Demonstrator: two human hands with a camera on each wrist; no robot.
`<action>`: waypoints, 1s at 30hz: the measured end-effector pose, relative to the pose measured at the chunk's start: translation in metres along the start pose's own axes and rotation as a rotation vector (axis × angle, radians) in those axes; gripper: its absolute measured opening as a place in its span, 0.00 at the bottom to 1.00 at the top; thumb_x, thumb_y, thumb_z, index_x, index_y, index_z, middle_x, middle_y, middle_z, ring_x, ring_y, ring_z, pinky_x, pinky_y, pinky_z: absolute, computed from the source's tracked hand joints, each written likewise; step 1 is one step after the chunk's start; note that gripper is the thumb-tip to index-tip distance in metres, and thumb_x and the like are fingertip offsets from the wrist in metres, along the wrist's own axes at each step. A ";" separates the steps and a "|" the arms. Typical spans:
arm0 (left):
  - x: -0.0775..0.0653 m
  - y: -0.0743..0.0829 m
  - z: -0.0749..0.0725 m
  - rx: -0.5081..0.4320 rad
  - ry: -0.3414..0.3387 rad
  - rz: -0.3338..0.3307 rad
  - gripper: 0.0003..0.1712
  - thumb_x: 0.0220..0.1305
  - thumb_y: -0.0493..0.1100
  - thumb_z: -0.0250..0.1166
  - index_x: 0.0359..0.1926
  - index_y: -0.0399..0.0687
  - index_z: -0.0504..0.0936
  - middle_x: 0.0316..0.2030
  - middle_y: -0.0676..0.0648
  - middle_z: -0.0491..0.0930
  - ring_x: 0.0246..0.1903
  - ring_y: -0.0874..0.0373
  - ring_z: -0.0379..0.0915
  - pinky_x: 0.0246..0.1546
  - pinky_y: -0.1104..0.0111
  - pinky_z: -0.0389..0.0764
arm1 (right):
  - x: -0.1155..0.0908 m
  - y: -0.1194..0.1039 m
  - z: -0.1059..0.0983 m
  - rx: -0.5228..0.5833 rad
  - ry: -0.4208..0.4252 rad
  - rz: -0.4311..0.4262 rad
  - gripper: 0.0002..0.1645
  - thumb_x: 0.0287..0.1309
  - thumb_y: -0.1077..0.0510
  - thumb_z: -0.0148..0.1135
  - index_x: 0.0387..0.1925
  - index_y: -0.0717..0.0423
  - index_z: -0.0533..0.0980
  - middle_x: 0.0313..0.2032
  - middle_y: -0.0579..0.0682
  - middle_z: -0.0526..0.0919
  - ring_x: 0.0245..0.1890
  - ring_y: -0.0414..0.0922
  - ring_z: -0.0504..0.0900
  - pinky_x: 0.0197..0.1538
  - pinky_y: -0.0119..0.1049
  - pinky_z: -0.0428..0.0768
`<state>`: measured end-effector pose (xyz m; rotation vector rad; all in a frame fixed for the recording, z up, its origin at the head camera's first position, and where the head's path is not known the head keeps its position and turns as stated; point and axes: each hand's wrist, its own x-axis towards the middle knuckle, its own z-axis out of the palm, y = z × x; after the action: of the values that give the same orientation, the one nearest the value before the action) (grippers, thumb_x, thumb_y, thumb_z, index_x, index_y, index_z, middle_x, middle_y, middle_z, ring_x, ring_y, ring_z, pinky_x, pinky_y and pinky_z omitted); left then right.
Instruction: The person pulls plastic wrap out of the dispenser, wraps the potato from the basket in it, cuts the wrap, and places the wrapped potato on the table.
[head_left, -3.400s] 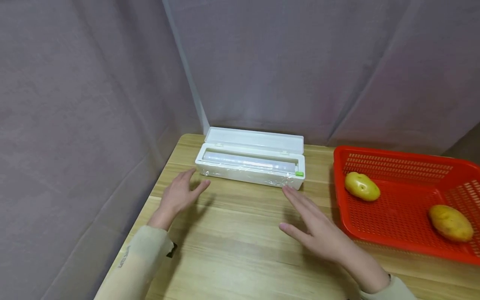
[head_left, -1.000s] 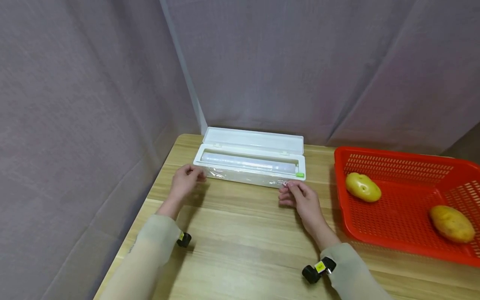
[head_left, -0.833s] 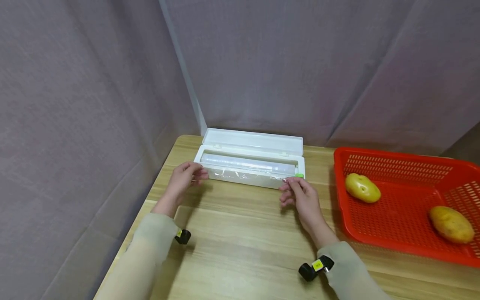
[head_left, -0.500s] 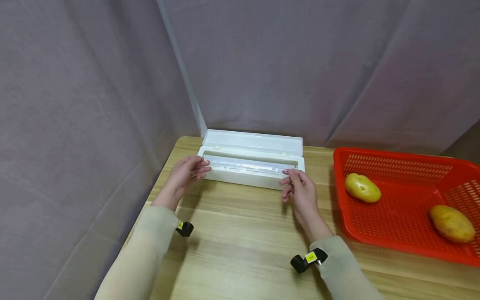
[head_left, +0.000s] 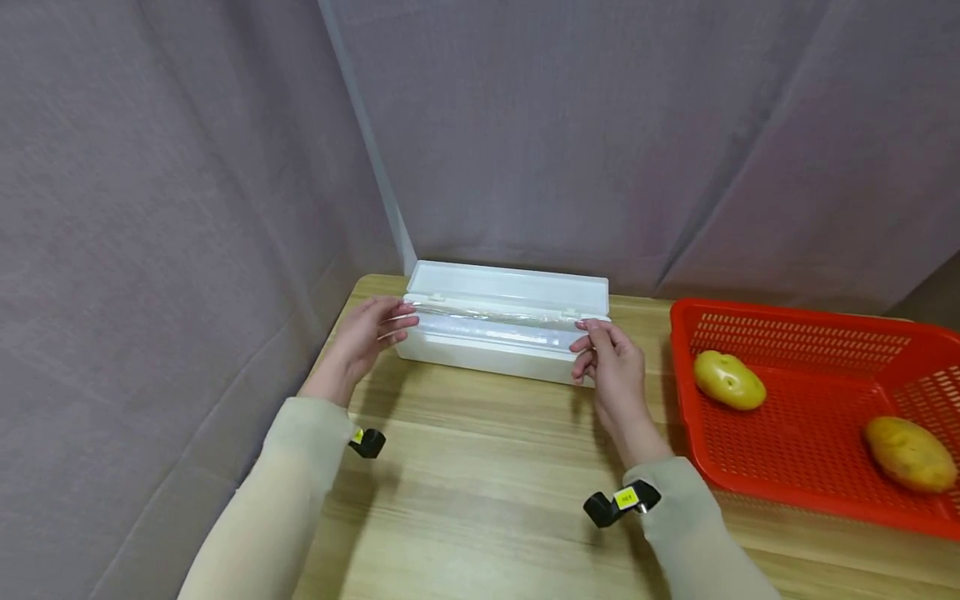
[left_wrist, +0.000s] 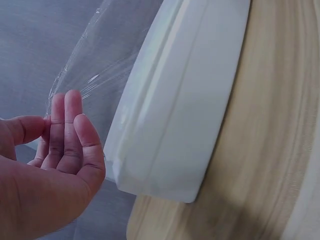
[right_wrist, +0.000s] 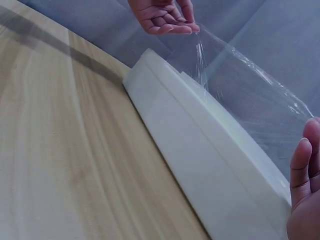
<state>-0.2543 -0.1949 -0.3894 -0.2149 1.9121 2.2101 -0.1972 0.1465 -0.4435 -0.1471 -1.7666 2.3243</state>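
Note:
A white cling film dispenser box [head_left: 480, 356] stands at the back of the table, its lid [head_left: 513, 283] tipped back. From its roll, a clear sheet of cling film [head_left: 491, 317] stretches up above the box. My left hand [head_left: 365, 340] pinches the sheet's left corner between thumb and forefinger, the other fingers loosely extended. At the opposite corner my right hand [head_left: 617, 375] pinches the film too. Both wrist views show the film [left_wrist: 75, 55] taut between the hands, with its free edge [right_wrist: 265, 77] bunched into a thin strip and the box [right_wrist: 190, 135] below.
To the right sits a red plastic basket [head_left: 810, 492] with two potatoes, one yellow potato [head_left: 727, 380] at its left and one browner potato [head_left: 910, 454] at its right. Grey curtains [head_left: 562, 142] hang behind and left of the wooden table [head_left: 480, 483].
Both hands went from open beside the box to pinching the film's corners. They then lifted the film's edge from the box's front face up and back over the roll.

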 end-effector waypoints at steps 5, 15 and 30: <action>0.001 0.008 0.000 -0.012 0.024 0.010 0.10 0.85 0.41 0.52 0.58 0.42 0.74 0.40 0.55 0.88 0.39 0.65 0.87 0.44 0.74 0.84 | 0.003 -0.008 0.002 -0.029 0.000 -0.003 0.16 0.83 0.51 0.55 0.52 0.58 0.81 0.28 0.47 0.83 0.18 0.41 0.76 0.24 0.29 0.80; 0.001 0.030 0.004 -0.017 0.049 0.046 0.12 0.86 0.44 0.53 0.57 0.43 0.77 0.45 0.51 0.87 0.40 0.63 0.87 0.43 0.73 0.85 | 0.011 -0.027 0.012 0.020 -0.006 -0.056 0.12 0.82 0.53 0.56 0.47 0.54 0.82 0.26 0.46 0.83 0.16 0.40 0.76 0.22 0.29 0.80; -0.008 0.060 0.006 -0.037 0.047 0.155 0.08 0.85 0.44 0.54 0.49 0.48 0.78 0.43 0.53 0.87 0.41 0.61 0.85 0.43 0.72 0.84 | 0.008 -0.062 0.021 0.043 -0.027 -0.097 0.13 0.81 0.50 0.59 0.48 0.56 0.82 0.28 0.48 0.82 0.18 0.42 0.76 0.28 0.27 0.83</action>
<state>-0.2617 -0.1974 -0.3286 -0.1296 1.9753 2.3602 -0.2025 0.1444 -0.3782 -0.0234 -1.6955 2.3035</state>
